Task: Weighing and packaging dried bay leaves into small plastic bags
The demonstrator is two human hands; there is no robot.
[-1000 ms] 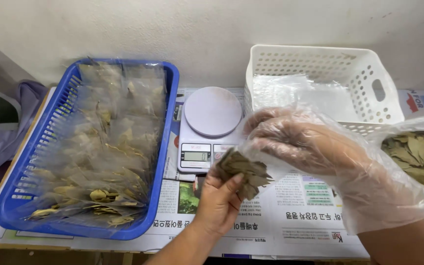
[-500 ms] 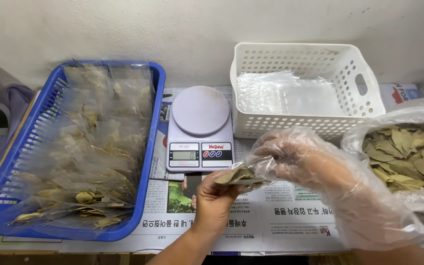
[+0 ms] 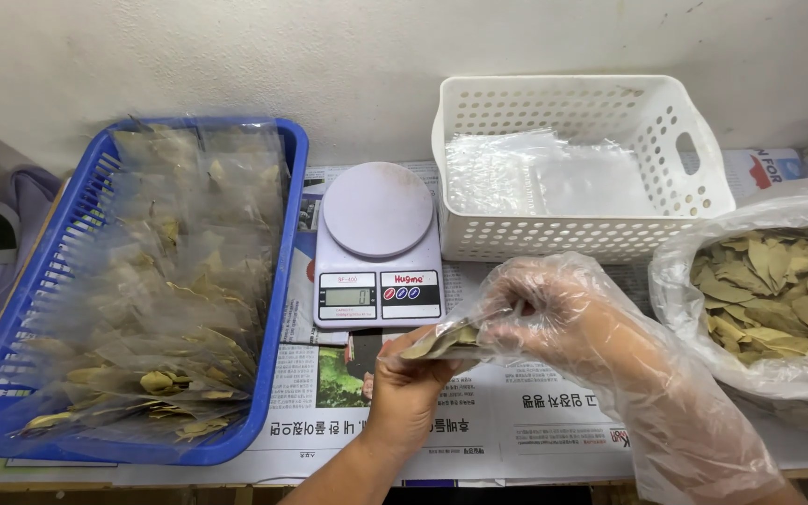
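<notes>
Centrally, left hand (image 3: 406, 383) and gloved right hand (image 3: 554, 313) both grip leaf packet (image 3: 441, 341) (just before scale (image 3: 378, 248)); blue tray (image 3: 133, 290) left, leaf bag (image 3: 769, 290) right, newspapered counter (image 3: 516, 421) open near front edge.

Blue slatted basket (image 3: 284, 281) with clear packets of olive-tan leaves (image 3: 170, 299). White perforated basket (image 3: 572, 103). Pale lilac-white scale (image 3: 378, 245), grey display, red and blue buttons. Olive-green dried leaves (image 3: 778, 290) in clear bag. Right hand (image 3: 554, 313) in clear plastic glove. Printed newspaper (image 3: 516, 421), white with black text.
</notes>
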